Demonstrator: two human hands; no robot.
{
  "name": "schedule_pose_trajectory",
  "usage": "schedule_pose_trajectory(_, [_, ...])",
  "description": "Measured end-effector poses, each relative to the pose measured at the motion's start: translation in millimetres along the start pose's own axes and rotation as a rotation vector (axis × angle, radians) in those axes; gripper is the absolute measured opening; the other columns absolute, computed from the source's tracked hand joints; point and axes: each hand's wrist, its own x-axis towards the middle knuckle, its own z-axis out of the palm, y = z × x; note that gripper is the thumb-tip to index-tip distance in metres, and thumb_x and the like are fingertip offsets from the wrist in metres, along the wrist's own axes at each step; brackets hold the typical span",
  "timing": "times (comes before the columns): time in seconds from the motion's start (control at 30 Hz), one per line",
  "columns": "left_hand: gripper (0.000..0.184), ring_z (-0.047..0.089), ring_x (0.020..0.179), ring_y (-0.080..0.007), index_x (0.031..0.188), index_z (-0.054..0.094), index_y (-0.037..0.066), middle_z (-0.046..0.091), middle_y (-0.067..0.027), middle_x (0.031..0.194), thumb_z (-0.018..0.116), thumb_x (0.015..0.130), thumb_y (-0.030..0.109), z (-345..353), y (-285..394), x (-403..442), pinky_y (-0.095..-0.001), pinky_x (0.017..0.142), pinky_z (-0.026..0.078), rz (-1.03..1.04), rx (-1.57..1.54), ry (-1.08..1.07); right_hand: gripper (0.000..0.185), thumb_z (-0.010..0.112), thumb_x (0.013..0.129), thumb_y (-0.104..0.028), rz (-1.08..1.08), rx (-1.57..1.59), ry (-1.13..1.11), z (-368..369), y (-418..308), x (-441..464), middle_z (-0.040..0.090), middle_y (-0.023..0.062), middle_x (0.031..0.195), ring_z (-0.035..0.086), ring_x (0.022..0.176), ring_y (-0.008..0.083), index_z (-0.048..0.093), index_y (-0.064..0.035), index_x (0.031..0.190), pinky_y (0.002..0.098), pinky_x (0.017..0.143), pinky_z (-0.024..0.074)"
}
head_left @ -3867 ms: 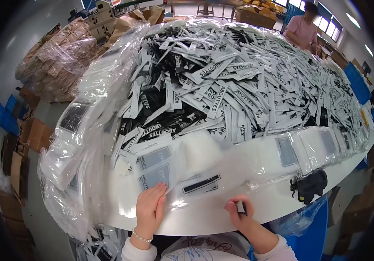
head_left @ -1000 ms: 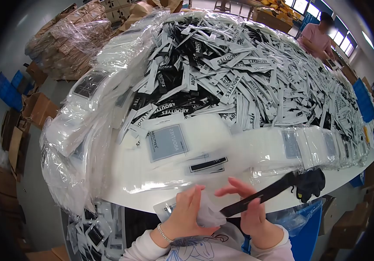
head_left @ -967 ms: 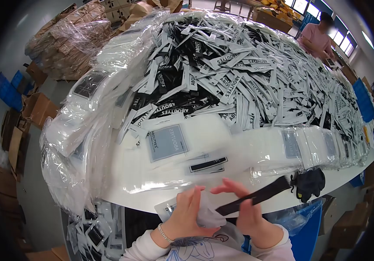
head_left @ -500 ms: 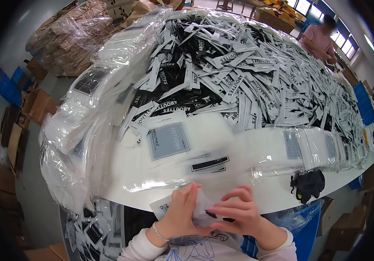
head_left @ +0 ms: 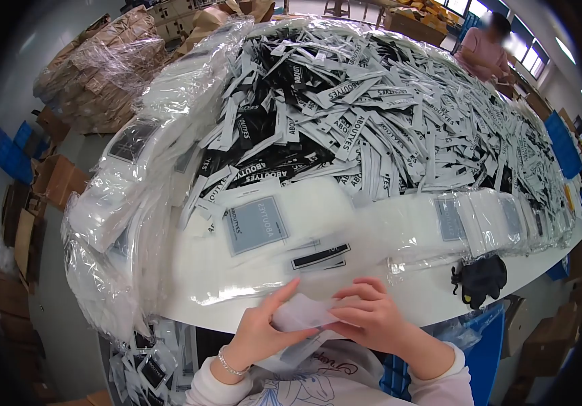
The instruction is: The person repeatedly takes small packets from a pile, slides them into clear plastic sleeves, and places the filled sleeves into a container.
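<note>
My left hand (head_left: 262,333), with a bracelet at its wrist, has its thumb and fingers around a small frosted plastic bag (head_left: 302,312). From the other side, my right hand (head_left: 373,312) pinches the bag's edge; its fingertips are partly hidden. A grey-printed part hangs below the bag near my lap. Just beyond my hands lies a stack of frosted bags (head_left: 257,227) with grey labels, and a black printed strip (head_left: 320,256) shows on a bag at its right side.
Many black and white printed sachets (head_left: 372,122) are heaped across the table (head_left: 413,298). Plastic-wrapped bag bundles (head_left: 118,271) line the left edge. A black glove (head_left: 480,281) lies at right. Another person (head_left: 484,51) works at the far right.
The small bag has turned and puffed out between my hands. My left hand has shifted left and its grip has widened; my right hand still pinches the edge. The view has moved slightly.
</note>
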Motion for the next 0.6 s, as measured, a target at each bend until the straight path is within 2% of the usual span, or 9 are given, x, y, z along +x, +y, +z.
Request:
schedule_pose_trajectory(0.07, [0.076,0.064,0.07,-0.017,0.128,0.042,0.006,0.064,-0.0104,0.086,0.079,0.063,0.017,3.3,-1.0,-0.7,-0.0254,0.064,0.049,0.081,0.055,0.035,0.021,0.072,0.068,-0.009,-0.026,0.12,-0.135,1.9,6.8,-2.1,0.061,0.0039,0.089,0.056,0.088,0.0224,0.061,-0.0063,0.086,0.0372,0.083,0.0414])
schedule_pose_trajectory(0.13, [0.073,0.064,0.071,-0.0156,0.127,0.043,0.005,0.064,-0.0093,0.085,0.078,0.064,0.016,7.0,0.3,2.5,-0.0258,0.064,0.05,0.15,0.043,0.086,0.02,0.071,0.069,-0.008,0.053,0.2,0.025,-0.7,4.2,2.8,0.061,0.0062,0.09,0.057,0.087,0.0225,0.061,-0.0053,0.085,0.0347,0.082,0.0423])
schedule_pose_trajectory(0.23, [0.057,0.062,0.072,-0.0127,0.118,0.051,0.003,0.065,-0.007,0.083,0.076,0.067,0.014,12.8,7.9,-0.7,-0.0255,0.065,0.05,0.03,-0.268,0.197,0.015,0.068,0.073,-0.008,0.26,0.314,0.235,8.2,-3.9,6.4,0.059,0.009,0.091,0.057,0.084,0.023,0.061,-0.0043,0.087,0.0331,0.077,0.0437])
schedule_pose_trajectory(0.27, [0.05,0.061,0.071,-0.0113,0.113,0.054,0.002,0.064,-0.0062,0.081,0.074,0.069,0.013,13.1,7.1,-1.6,-0.0244,0.063,0.049,0.001,-0.296,0.145,0.014,0.066,0.075,-0.009,0.345,0.351,0.3,12.4,-6.6,3.6,0.059,0.0099,0.091,0.057,0.083,0.0233,0.061,-0.0041,0.087,0.0329,0.075,0.0441])
schedule_pose_trajectory(0.37, [0.03,0.057,0.067,-0.0074,0.102,0.06,0.0,0.064,-0.004,0.076,0.069,0.075,0.009,10.0,2.0,-6.1,-0.0214,0.058,0.046,-0.038,-0.422,0.01,0.01,0.062,0.079,-0.006,0.277,0.638,0.047,16.8,-1.0,-13.6,0.058,0.0125,0.088,0.057,0.074,0.0226,0.06,0.0001,0.086,0.0301,0.064,0.0447])
schedule_pose_trajectory(0.43, [0.019,0.053,0.063,-0.0052,0.095,0.063,-0.002,0.063,-0.0029,0.075,0.065,0.078,0.006,5.2,-4.3,-13.3,-0.0193,0.055,0.043,-0.011,-0.573,-0.046,0.008,0.06,0.08,-0.005,0.117,0.619,0.085,19.2,0.7,-8.5,0.058,0.0123,0.086,0.055,0.069,0.0214,0.06,0.0017,0.085,0.0286,0.059,0.0434])
schedule_pose_trajectory(0.47, [0.017,0.052,0.062,-0.0052,0.095,0.062,-0.002,0.063,-0.003,0.074,0.064,0.079,0.005,6.1,-3.8,-16.0,-0.0191,0.054,0.041,0.014,-0.547,0.002,0.008,0.06,0.081,-0.004,0.041,0.611,0.104,21.7,0.0,-6.7,0.058,0.0122,0.084,0.055,0.067,0.0208,0.06,0.0025,0.085,0.0278,0.056,0.0428])
schedule_pose_trajectory(0.53, [0.014,0.049,0.059,-0.0052,0.094,0.062,-0.004,0.062,-0.0031,0.073,0.06,0.081,0.003,8.2,0.7,-20.2,-0.0186,0.052,0.038,0.067,-0.494,0.097,0.008,0.059,0.081,-0.004,0.115,0.681,0.082,31.2,-5.3,-9.5,0.059,0.0123,0.083,0.055,0.067,0.0208,0.06,0.0024,0.085,0.0278,0.056,0.0423])
schedule_pose_trajectory(0.6, [0.014,0.049,0.06,-0.0054,0.093,0.061,-0.004,0.062,-0.0044,0.075,0.058,0.082,0.004,5.2,-6.6,-28.1,-0.019,0.053,0.039,0.047,-0.592,0.152,0.009,0.058,0.082,-0.005,0.146,0.738,0.05,37.4,-6.8,-5.6,0.059,0.0121,0.083,0.055,0.068,0.0213,0.06,0.0021,0.086,0.0281,0.057,0.0424])
